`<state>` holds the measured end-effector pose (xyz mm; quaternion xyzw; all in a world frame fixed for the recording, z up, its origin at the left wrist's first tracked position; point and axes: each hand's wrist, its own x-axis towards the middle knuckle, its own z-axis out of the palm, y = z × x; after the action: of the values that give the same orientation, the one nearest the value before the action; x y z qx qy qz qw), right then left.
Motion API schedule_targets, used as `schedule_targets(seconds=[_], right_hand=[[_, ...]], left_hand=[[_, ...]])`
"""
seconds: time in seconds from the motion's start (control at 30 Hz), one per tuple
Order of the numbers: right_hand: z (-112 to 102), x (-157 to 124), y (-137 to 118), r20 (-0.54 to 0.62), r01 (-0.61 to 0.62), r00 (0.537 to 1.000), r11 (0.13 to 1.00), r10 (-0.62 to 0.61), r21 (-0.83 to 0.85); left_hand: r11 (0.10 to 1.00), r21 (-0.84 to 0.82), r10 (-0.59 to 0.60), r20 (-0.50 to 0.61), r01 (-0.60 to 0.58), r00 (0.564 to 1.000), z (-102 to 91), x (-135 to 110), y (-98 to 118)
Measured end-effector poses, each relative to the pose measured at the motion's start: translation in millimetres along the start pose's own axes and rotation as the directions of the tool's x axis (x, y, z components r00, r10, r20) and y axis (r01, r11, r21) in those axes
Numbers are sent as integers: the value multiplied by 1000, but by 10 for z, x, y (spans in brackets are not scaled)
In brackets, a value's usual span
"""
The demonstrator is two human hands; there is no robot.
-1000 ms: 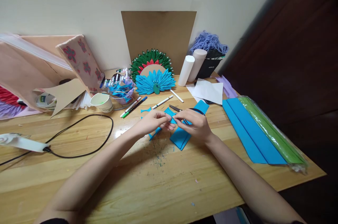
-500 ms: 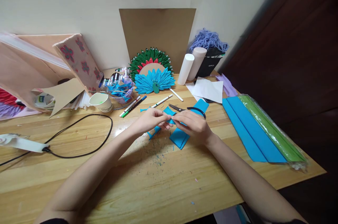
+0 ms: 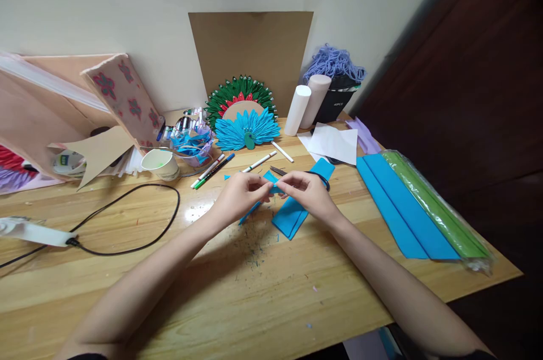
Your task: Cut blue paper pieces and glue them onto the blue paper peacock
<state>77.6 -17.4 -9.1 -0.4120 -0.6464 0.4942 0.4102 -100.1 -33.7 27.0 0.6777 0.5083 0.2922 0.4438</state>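
Note:
Between my fingertips is a small piece of blue crepe paper [image 3: 274, 186], pinched from both sides above the table. My left hand [image 3: 244, 195] grips its left end with closed fingers. On the other end, thumb and fingers of my right hand [image 3: 309, 193] are pressed together. Below my right hand lies a folded blue paper strip [image 3: 289, 218], partly covered. Scissors [image 3: 278, 171] with dark handles rest behind that hand, their middle hidden. More blue scraps [image 3: 249, 213] lie under my left hand.
A blue and green paper fan peacock [image 3: 248, 129] stands against a brown board [image 3: 254, 46]. Markers [image 3: 215, 171], a paper cup [image 3: 160, 165] and a scrap basket [image 3: 193, 145] are to the left, with a glue gun [image 3: 36, 231] and its cord. Blue paper sheets [image 3: 405, 207] lie right.
My right hand has turned, its fingers now pinching the blue paper more from the side. My left hand has shifted slightly, and the small piece is tilted differently.

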Motion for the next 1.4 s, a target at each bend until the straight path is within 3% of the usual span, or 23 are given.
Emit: schedule_targets(seconds=[0.23, 0.43, 0.67, 1.13, 1.4], right_hand=[[-38, 48, -42, 59, -165, 985, 979, 159, 119], [-93, 50, -47, 160, -190, 971, 979, 177, 68], [-97, 37, -82, 205, -129, 970, 991, 134, -36], [-92, 47, 15, 171, -158, 972, 986, 164, -47], [-74, 47, -47, 129, -155, 979, 987, 159, -41]], left_hand=[[969, 224, 121, -70, -102, 990, 14, -49, 42], [958, 248, 162, -58, -143, 985, 2, -43, 39], [950, 238, 210, -20, -200, 977, -39, -41, 69], [942, 278, 195, -2, -187, 981, -51, -17, 42], [993, 85, 75, 20, -77, 997, -66, 1, 17]])
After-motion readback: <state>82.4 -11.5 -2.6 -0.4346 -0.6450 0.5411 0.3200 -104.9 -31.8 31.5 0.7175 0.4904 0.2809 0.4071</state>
